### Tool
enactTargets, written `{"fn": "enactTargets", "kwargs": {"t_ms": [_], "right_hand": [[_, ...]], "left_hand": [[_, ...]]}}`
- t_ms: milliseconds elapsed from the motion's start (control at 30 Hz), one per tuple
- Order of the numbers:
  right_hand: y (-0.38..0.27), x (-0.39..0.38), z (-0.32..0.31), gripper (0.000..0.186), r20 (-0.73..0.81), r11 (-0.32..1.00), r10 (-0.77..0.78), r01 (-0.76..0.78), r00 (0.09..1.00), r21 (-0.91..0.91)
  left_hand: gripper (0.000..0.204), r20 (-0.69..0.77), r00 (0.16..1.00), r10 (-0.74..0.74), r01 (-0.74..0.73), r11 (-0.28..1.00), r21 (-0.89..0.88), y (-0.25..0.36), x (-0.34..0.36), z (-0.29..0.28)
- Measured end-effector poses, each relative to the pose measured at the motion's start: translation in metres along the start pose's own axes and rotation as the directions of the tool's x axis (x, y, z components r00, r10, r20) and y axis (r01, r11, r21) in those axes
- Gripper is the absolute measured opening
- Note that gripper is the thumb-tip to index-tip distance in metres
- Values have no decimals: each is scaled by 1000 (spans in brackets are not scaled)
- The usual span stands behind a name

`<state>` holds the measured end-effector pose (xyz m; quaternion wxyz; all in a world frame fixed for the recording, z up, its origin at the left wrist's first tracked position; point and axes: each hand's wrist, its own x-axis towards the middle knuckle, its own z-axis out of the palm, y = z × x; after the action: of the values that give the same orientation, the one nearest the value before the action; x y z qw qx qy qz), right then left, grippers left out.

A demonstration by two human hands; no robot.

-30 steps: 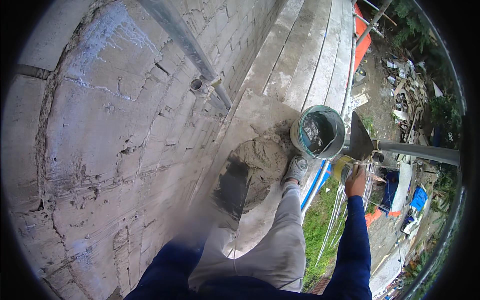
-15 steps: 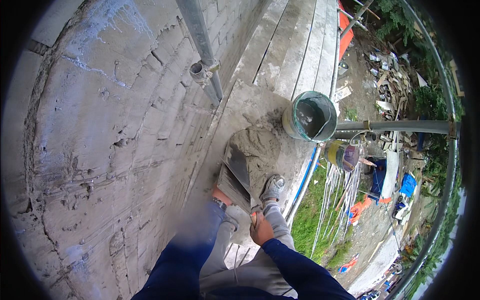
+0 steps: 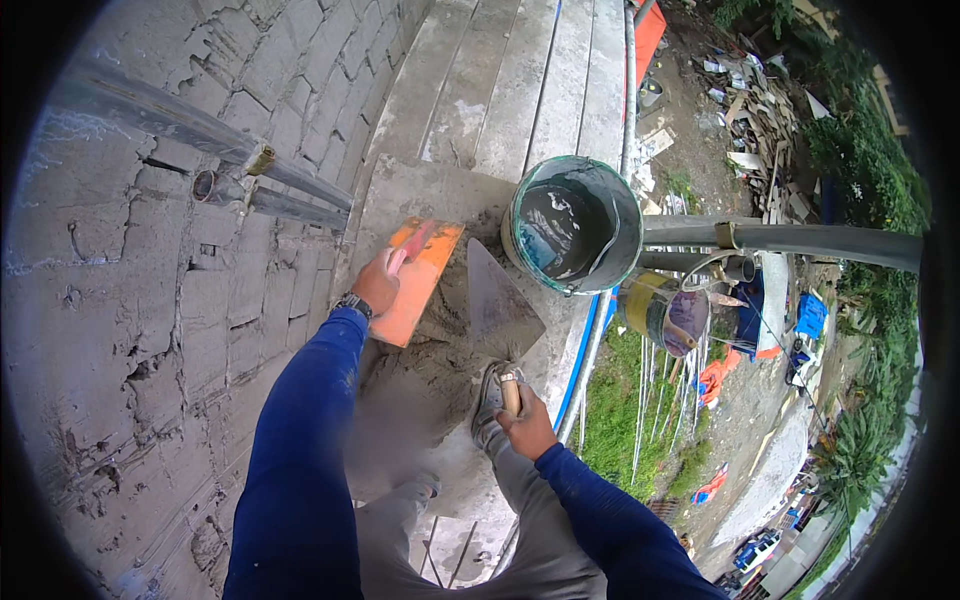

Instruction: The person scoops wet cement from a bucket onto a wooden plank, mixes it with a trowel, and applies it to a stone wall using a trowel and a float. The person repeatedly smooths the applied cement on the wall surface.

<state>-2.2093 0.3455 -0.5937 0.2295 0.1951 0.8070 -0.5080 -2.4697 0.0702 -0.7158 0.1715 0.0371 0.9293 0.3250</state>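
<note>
My left hand [image 3: 375, 285] is closed round the pink handle of an orange float [image 3: 420, 290], held with its orange face upward over a pile of wet mortar [image 3: 430, 350] on the platform. My right hand [image 3: 530, 435] grips the wooden handle of a pointed trowel [image 3: 500, 310], whose wide blade lies just right of the float, over the mortar. Beyond the trowel stands a grey bucket [image 3: 610, 225] with a green rim and dark wet contents. My shoed foot [image 3: 485, 410] is under the trowel handle.
A rough block wall [image 3: 160, 340] with metal poles [image 3: 300, 190] borders the left. Planks [image 3: 510, 70] stretch ahead. At the right, a rail [image 3: 820, 240] holds a smaller hanging bucket [image 3: 650, 300] at the platform edge; below lie grass, debris [image 3: 760, 150] and tarps.
My left hand has come up and forward, turning the float orange side up. My right hand moved from beside the bucket down and left, and the trowel now points forward. The view has shifted.
</note>
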Motion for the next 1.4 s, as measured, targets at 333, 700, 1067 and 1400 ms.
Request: {"fn": "enactTargets", "kwargs": {"t_ms": [333, 700, 1067, 1400], "right_hand": [[-55, 74, 7, 74, 32, 965, -251, 248, 967, 86], [-53, 268, -88, 13, -315, 946, -300, 239, 900, -219], [81, 445, -56, 44, 3, 627, -183, 119, 983, -770], [124, 479, -48, 43, 98, 556, -14, 89, 995, -827]], "left_hand": [[34, 648, 754, -106, 638, 352, -685, 144, -113, 23], [13, 132, 665, -735, 667, 505, -548, -6, -310, 27], [12, 293, 397, -870, 735, 110, -669, -13, -503, 93], [15, 75, 647, -759, 702, 555, -446, -37, -490, 115]]}}
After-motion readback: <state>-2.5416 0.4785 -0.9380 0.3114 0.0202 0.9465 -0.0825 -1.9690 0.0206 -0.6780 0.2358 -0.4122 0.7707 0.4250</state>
